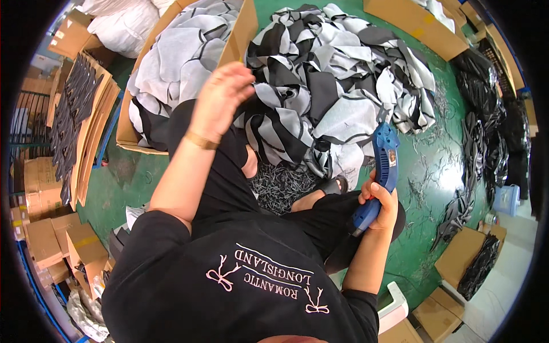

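Observation:
My right hand (384, 207) grips a blue handheld power cutter (386, 151) by its body, near my right knee. Its short metal tip points away from me, close to the right edge of a heap of grey and black fabric pieces (349, 117). My left hand (222, 98) is raised in front of the box, its fingers stretched and slightly blurred, with nothing visible in them. Beneath that hand, a tall cardboard box (241, 35) holds more grey fabric pieces (180, 54) with black edges. Where the heap meets my feet, dark trimmed strips (283, 186) lie piled.
Loose scraps (423, 188) litter the green floor (409, 157) on the right. Black plastic bags (477, 80) line the right side. Stacked flat cardboard (94, 128) with dark strips stands at the left, above several cartons (46, 240). White sacks (123, 23) sit at the far left.

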Tool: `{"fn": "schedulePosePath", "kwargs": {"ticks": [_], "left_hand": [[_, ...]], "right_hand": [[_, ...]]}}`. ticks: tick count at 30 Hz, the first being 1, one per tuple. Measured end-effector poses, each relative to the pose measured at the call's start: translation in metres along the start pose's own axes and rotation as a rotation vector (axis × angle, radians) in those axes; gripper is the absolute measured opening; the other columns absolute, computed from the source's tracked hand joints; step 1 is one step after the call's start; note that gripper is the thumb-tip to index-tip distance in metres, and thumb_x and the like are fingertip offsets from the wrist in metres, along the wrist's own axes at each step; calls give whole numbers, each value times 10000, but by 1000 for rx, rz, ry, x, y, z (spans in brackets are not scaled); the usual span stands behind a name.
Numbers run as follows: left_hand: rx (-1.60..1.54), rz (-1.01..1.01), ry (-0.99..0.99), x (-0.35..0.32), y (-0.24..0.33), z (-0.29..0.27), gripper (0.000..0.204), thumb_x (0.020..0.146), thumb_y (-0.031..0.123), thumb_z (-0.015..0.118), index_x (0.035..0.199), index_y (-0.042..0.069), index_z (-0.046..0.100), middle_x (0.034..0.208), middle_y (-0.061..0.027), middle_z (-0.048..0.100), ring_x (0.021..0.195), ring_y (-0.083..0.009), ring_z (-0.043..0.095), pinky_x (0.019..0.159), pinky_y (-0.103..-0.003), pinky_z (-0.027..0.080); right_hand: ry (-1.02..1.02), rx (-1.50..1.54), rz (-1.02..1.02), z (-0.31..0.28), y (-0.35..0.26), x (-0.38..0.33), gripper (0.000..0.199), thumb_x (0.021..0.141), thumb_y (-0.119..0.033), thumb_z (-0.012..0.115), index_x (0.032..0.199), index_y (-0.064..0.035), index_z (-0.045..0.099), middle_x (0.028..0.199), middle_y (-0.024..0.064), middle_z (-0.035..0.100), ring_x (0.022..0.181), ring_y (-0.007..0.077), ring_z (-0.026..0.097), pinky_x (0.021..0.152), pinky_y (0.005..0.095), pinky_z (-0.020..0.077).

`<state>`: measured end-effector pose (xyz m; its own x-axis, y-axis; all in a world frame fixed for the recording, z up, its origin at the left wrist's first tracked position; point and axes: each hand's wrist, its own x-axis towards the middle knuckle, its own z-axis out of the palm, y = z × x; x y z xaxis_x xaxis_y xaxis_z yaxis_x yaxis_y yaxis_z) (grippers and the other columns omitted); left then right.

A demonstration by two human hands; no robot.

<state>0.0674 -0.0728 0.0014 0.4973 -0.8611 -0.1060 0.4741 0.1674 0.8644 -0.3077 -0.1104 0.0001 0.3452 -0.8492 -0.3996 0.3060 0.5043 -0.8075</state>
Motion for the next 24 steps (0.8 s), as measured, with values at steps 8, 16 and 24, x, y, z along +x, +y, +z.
{"fn": "schedulePosePath", "kwargs": {"ticks": [8, 16, 24], "left_hand": [[316, -1003, 296, 3, -233, -9, 310, 840, 322, 700, 1023, 101, 580, 916, -51, 589, 854, -198, 589, 772, -396, 509], [-65, -668, 415, 30, -215, 0, 107, 812, 144, 649, 851, 108, 556, 773, -1, 564, 709, -163, 555, 553, -276, 474], [-427, -631, -185, -30, -122, 49, 69, 854, 41, 552, 912, 78, 563, 880, -19, 627, 819, -162, 632, 864, -444, 544]], "right_hand": [[-3, 2, 67, -5, -2, 7, 459, 691, -163, 713, 1046, 27, 494, 690, 55, 478, 607, 143, 474, 518, 270, 424], [-20, -21, 82, -8, -1, 12, 458, 690, -149, 716, 1045, 37, 495, 688, 55, 492, 605, 145, 489, 517, 277, 435], [99, -238, -17, 20, 2, 12, 355, 695, -115, 744, 980, 13, 578, 769, 69, 602, 648, 140, 584, 583, 259, 478]]}}
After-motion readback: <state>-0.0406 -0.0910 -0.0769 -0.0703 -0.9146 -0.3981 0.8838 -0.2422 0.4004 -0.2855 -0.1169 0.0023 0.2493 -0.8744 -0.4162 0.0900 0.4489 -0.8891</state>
